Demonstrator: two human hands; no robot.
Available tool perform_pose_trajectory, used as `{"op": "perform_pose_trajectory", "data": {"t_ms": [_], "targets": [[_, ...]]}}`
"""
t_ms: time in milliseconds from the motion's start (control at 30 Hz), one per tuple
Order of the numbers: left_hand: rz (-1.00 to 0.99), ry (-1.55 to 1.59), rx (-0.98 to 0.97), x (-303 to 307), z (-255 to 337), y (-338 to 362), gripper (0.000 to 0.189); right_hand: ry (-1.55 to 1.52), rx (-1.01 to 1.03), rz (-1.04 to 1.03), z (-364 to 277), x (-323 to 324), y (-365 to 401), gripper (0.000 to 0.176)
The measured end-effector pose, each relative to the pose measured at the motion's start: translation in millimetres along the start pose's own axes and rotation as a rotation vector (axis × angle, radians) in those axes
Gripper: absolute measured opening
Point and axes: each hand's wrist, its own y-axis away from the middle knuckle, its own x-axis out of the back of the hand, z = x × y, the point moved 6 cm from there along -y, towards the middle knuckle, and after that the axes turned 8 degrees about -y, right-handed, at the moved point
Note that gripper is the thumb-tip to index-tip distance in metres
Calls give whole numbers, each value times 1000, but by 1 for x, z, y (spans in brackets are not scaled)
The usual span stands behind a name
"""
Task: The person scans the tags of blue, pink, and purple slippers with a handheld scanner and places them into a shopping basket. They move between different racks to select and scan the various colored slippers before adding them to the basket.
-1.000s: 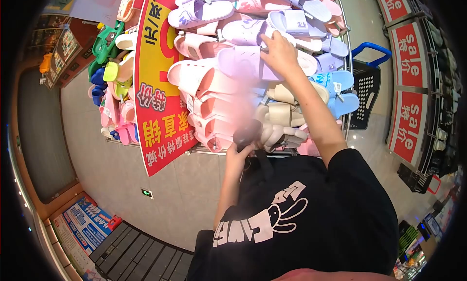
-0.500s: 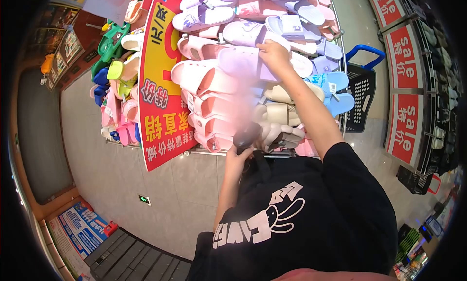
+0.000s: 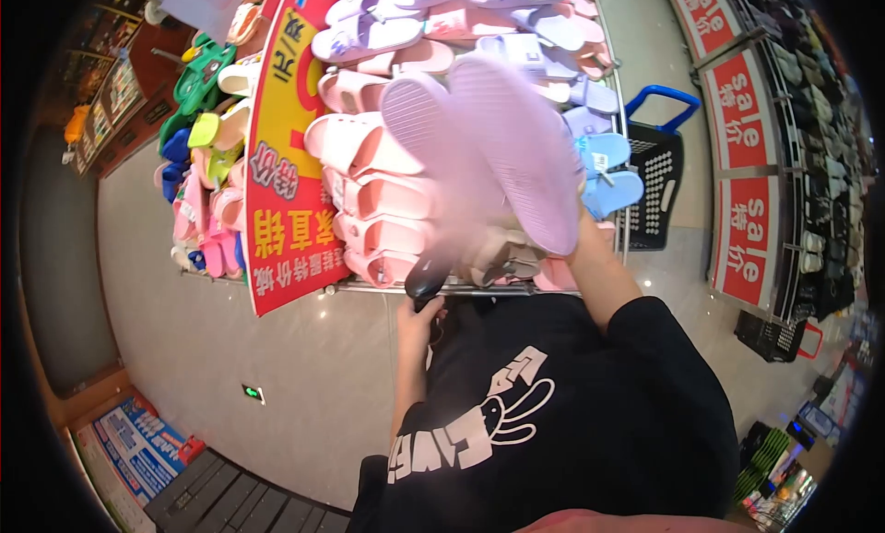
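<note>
A pair of lilac slippers [image 3: 521,155] is raised above the display with its ridged soles toward me. My right hand [image 3: 583,199] grips the pair from behind, its fingers mostly hidden by the soles. Low by the rack's front edge, my left hand [image 3: 419,321] is wrapped round a dark rounded handheld device [image 3: 426,279], which looks like a barcode scanner. Left of the raised pair lie rows of pink slippers [image 3: 392,196]. Beige slippers [image 3: 502,256] sit below it, partly behind a hazy blur. Lilac and white slippers [image 3: 369,38] fill the far rows.
A red and yellow sign [image 3: 290,164] stands along the rack's left side, with colourful clogs [image 3: 207,76] beyond. A black basket with a blue handle [image 3: 654,173] is right of the rack, near blue slippers [image 3: 608,187]. Sale-signed shelves [image 3: 745,169] line the right.
My right hand has lifted the lilac slippers off the pile toward me and turned their soles up. My left hand with the dark device has shifted slightly left and lower.
</note>
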Motion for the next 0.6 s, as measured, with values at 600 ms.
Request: {"op": "perform_pose_trajectory", "data": {"t_ms": [600], "targets": [[21,-105,24,-21,7,12,21,-32,53,13,4,23,42,18]]}}
